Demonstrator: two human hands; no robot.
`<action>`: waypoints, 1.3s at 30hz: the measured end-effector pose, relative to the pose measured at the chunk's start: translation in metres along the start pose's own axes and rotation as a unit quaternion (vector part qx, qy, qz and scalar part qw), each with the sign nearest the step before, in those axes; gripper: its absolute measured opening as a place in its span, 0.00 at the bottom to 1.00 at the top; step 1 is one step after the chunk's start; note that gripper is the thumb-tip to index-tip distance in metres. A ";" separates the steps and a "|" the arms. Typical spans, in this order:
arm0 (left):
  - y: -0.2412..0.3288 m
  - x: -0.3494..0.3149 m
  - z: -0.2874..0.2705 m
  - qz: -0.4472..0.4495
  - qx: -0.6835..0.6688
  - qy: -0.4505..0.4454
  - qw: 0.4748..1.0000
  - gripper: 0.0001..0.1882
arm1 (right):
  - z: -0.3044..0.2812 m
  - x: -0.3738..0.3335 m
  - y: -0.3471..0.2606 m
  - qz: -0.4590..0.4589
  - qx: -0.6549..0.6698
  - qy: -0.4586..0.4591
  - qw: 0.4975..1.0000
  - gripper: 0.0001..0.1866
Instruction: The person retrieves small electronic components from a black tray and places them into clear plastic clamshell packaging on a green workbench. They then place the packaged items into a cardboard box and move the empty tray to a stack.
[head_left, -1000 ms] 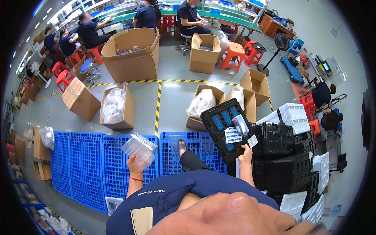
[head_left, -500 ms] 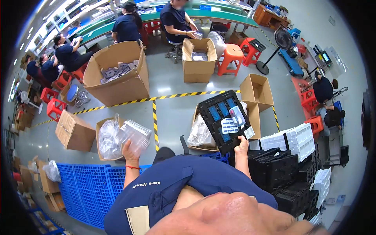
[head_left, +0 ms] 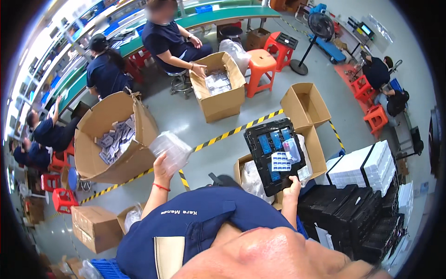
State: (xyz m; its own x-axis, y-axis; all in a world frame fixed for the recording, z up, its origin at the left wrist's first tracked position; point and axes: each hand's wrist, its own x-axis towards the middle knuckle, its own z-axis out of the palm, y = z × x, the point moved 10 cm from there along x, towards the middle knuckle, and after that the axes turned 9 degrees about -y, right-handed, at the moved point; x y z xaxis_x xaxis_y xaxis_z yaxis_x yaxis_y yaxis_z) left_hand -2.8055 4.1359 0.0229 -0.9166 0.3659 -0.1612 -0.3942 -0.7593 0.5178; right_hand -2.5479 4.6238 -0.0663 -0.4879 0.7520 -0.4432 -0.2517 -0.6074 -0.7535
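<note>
My left hand grips a stack of clear plastic trays by its near side, holding it up near the large carton. My right hand is closed on the lower right corner of a black plastic tray, which is tilted over an open carton. Several blue pieces lie in the tray's slots. On top of them rest a sheet of blue-and-white labels and a clear case with something coloured in it. Clear plastic bags show in the carton beneath the tray.
A large carton of small grey boxes stands ahead left. Beyond, a seated person's hand touches another carton. An open carton, stacked black trays and white trays are on the right. Orange stools and a fan stand farther off.
My view has swung left, with the large carton now nearer. Both hands keep their holds, and the clear stack is raised away from the bagged carton. The seated person's hand has moved to the carton.
</note>
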 end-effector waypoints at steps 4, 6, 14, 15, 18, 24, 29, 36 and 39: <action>-0.010 0.097 0.027 -0.076 0.043 -0.035 0.996 0.26 | 0.021 0.032 0.009 -0.029 -0.019 0.036 0.999 0.04; -0.018 0.152 0.035 -0.095 0.049 -0.023 0.994 0.25 | 0.042 0.046 0.007 -0.035 -0.010 0.058 0.998 0.04; -0.069 0.368 0.075 -0.093 -0.013 -0.034 0.995 0.23 | 0.125 0.190 -0.029 -0.071 0.020 0.066 0.995 0.02; -0.070 0.390 0.086 -0.089 -0.027 -0.042 0.995 0.23 | 0.146 0.209 -0.042 -0.074 0.024 0.045 0.996 0.02; -0.082 0.464 0.095 -0.101 -0.007 -0.046 0.994 0.24 | 0.195 0.269 -0.070 -0.073 0.029 0.008 0.997 0.02; -0.122 0.601 0.113 -0.108 0.031 -0.011 0.994 0.22 | 0.269 0.420 -0.083 -0.070 0.036 -0.011 0.997 0.07; -0.182 0.743 0.137 -0.120 0.003 -0.034 0.992 0.23 | 0.335 0.559 -0.100 -0.058 0.018 0.012 0.998 0.10; -0.232 0.903 0.261 -0.112 -0.003 -0.075 0.991 0.23 | 0.450 0.720 -0.170 -0.086 -0.008 0.004 0.996 0.12; -0.241 0.960 0.266 -0.107 0.009 -0.046 0.993 0.23 | 0.494 0.794 -0.183 -0.035 -0.031 -0.026 0.999 0.16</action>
State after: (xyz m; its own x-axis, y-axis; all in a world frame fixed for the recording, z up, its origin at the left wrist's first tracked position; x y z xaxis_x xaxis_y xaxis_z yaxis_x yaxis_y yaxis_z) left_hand -3.5728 4.8135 -0.0336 -0.8019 0.5657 -0.1924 -0.5771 -0.6497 0.4948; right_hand -3.3024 5.2052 -0.0406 -0.5143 0.7763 -0.3645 -0.2343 -0.5360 -0.8110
